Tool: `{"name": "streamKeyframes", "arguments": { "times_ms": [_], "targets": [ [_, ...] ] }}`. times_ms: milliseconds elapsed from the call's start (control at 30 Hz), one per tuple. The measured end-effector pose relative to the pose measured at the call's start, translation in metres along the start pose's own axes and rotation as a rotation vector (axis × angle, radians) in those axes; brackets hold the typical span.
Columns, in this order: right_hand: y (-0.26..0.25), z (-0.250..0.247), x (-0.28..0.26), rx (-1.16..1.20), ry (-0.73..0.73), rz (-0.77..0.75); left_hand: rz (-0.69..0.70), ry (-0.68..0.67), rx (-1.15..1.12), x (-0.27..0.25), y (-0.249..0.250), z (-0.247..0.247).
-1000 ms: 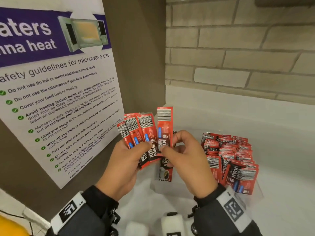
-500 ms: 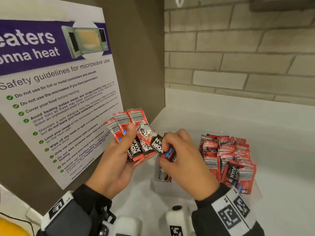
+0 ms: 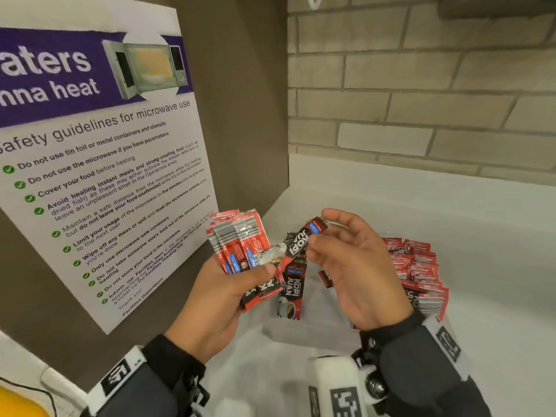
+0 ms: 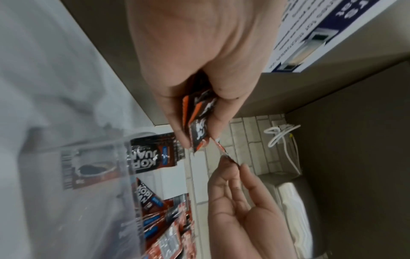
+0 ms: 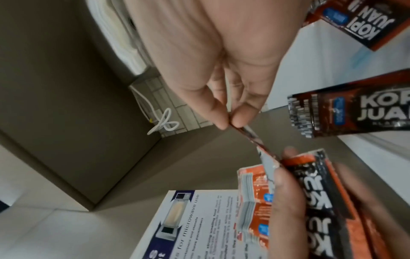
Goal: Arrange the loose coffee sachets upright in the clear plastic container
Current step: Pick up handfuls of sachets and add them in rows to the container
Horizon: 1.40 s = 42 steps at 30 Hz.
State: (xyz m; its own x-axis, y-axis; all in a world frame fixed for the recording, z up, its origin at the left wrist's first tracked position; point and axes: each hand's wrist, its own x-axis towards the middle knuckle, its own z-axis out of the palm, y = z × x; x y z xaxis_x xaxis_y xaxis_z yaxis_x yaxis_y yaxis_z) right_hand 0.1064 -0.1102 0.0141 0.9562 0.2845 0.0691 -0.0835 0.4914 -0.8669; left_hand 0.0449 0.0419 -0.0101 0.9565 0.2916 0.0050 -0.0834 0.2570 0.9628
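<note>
Below your hands sits the counter (image 3: 496, 266), white and bare toward your right, and on it the clear plastic container (image 3: 313, 334), directly under and between your wrists; its wall is hard to see, so judge its edge by the sachets inside. To the right of your right hand a packed row of sachets (image 3: 418, 272) already stands on end in it, while under your palms a few loose ones (image 3: 290, 291) lean at odd angles. Your left hand (image 3: 216, 299) is closed round a fanned bundle of sachets (image 3: 237, 242), thumb across their fronts, barcodes up. Your right hand (image 3: 355, 266) pinches a single sachet (image 3: 301, 240) between thumb and forefinger near its upper end, the other fingers relaxed and spread; the sachet's lower end touches the bundle by your left thumb, and I cannot tell whether that thumb traps it. These packets look light, thin and glossy, so they will likely slide against each other and flop if held by one tip. Take each by its flat faces near the middle or by the crimped end seam, where the film is stiffer, and squeeze gently, since the powder inside shifts. Keep the bundle squared in your left hand before lowering it, or it may splay.
</note>
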Motion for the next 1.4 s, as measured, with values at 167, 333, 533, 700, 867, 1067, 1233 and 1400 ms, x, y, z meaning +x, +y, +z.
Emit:
{"name": "streamKeyframes", "arguments": {
  "times_ms": [167, 333, 533, 700, 867, 1067, 1233, 1400],
  "targets": [
    [-0.004, -0.006, 0.002, -0.097, 0.085, -0.121, 0.011, -0.022, -0.005, 0.000, -0.003, -0.001],
    [-0.017, -0.021, 0.001, -0.585, 0.070, -0.340, 0.056, 0.104, -0.061, 0.008, 0.001, -0.019],
    [0.014, -0.016, 0.005, -1.042, -0.137, -0.174, 0.074, 0.129, -0.062, 0.013, 0.001, -0.029],
    [0.033, -0.014, 0.007, -1.178, -0.143, -0.225, 0.067, 0.116, -0.064, 0.009, -0.003, -0.030],
    [0.039, -0.012, 0.010, -1.222, -0.071, -0.366, 0.048, 0.110, -0.066, 0.008, -0.006, -0.030],
    [0.044, -0.016, 0.012, -1.192, -0.074, -0.276, 0.029, 0.098, -0.046, 0.006, -0.009, -0.029],
    [0.043, -0.019, 0.012, -1.133, -0.051, -0.215, -0.017, 0.073, -0.033, 0.005, -0.012, -0.026],
    [0.046, -0.019, 0.012, -1.128, -0.031, -0.212, -0.077, 0.035, 0.002, 0.006, -0.017, -0.018]
  ]
}}
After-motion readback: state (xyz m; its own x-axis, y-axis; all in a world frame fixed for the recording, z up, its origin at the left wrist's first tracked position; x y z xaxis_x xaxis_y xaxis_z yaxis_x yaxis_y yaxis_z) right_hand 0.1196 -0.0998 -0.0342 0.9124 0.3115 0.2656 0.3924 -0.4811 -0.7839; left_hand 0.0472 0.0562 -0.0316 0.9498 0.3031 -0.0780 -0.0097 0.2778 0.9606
